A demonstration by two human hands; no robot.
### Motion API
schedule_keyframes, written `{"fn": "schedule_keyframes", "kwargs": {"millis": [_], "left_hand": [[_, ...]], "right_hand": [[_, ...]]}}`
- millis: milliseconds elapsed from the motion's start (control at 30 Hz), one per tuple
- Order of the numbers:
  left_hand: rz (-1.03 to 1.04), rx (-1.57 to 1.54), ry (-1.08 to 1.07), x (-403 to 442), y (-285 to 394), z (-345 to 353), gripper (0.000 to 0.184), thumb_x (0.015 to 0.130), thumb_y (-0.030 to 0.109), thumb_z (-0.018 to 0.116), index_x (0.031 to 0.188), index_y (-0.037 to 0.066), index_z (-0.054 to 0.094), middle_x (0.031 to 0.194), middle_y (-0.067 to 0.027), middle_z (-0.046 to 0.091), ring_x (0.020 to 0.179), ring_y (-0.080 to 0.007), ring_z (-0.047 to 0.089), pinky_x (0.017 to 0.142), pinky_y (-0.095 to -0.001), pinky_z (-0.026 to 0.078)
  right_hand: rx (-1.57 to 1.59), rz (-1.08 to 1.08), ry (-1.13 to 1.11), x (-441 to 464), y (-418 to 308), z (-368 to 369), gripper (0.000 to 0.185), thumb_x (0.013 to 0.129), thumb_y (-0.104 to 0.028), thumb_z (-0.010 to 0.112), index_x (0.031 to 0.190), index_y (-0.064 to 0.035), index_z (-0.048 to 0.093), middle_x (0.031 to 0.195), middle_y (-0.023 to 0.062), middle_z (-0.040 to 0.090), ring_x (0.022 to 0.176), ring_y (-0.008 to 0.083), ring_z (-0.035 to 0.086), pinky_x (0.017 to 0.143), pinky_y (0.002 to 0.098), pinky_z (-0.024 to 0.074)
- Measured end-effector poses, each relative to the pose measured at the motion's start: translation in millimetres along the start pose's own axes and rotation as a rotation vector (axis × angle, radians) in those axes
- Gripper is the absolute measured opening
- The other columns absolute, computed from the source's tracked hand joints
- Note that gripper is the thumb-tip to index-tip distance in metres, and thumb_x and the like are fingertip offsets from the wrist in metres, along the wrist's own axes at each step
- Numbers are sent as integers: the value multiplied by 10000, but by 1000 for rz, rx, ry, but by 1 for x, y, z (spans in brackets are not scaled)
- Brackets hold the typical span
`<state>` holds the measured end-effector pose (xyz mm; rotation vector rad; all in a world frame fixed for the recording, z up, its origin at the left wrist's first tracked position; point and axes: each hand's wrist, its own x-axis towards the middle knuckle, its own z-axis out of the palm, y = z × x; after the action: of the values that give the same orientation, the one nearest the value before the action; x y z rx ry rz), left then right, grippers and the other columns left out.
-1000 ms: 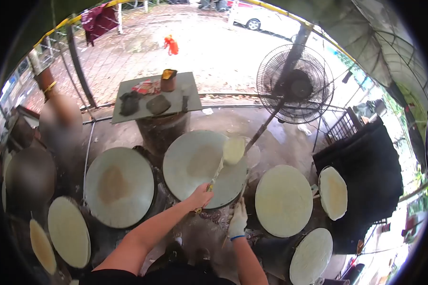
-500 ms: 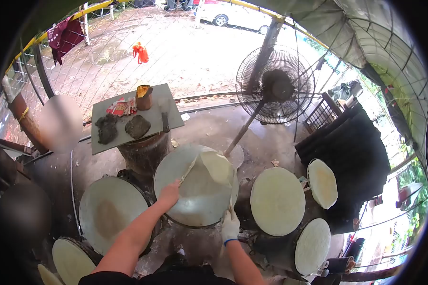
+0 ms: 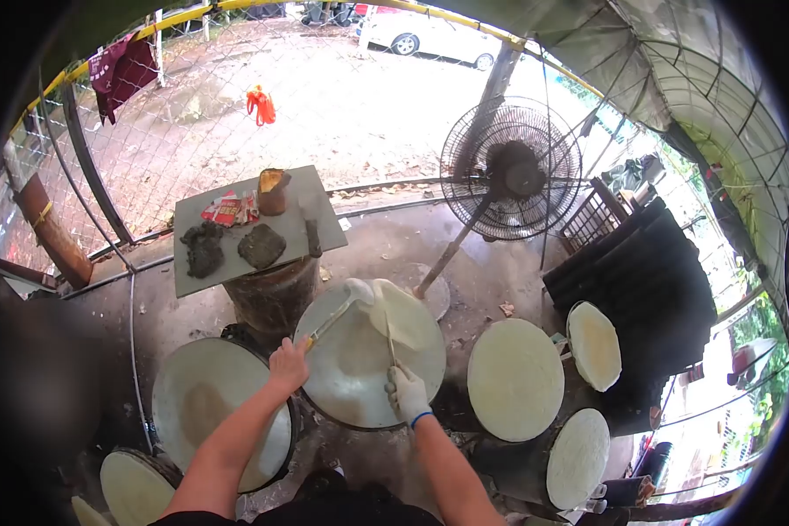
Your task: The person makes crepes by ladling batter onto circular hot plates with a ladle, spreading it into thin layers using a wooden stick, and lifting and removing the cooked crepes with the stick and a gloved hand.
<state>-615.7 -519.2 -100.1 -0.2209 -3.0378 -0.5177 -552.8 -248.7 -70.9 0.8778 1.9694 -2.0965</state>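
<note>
Near centre, the left hand gripped a long tool slanting up rightward over the pan; pale dough sat over its upper right, above both hands, long axis sloping down rightward, nearer the gloved right hand, closed round a stick.

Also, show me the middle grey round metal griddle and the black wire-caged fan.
Grey round metal griddle (image 3: 355, 364): head view, bare surface near its middle.
Black wire-caged fan (image 3: 515, 170): head view, dark central hub.
</note>
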Motion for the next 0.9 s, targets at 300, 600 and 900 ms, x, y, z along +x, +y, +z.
{"fn": "schedule_keyframes", "kwargs": {"millis": [300,600,900], "left_hand": [[29,14,108,-28,-27,-35,522,756,43,565,1257,189,568,889,-155,453,788,-340,555,648,-436,464],[-115,-13,29,-97,-48,-56,489,763,47,557,1233,180,579,915,-146,485,770,-334,560,658,-438,474],[-205,-294,218,-163,-32,-63,391,710,39,621,1100,47,613,849,-172,538,760,-342,568,650,-409,466]], "right_hand": [[-109,-41,-127,38,28,-3,352,940,-191,548,1278,-93,564,714,-10,557,486,53,449,385,204,332],[-275,-183,-110,60,35,-25,393,916,-197,590,1284,-63,559,684,-10,562,496,52,457,395,200,330],[-170,-64,-224,58,-8,-53,372,913,-219,592,1262,-88,589,698,4,578,476,38,421,438,195,341]]}}
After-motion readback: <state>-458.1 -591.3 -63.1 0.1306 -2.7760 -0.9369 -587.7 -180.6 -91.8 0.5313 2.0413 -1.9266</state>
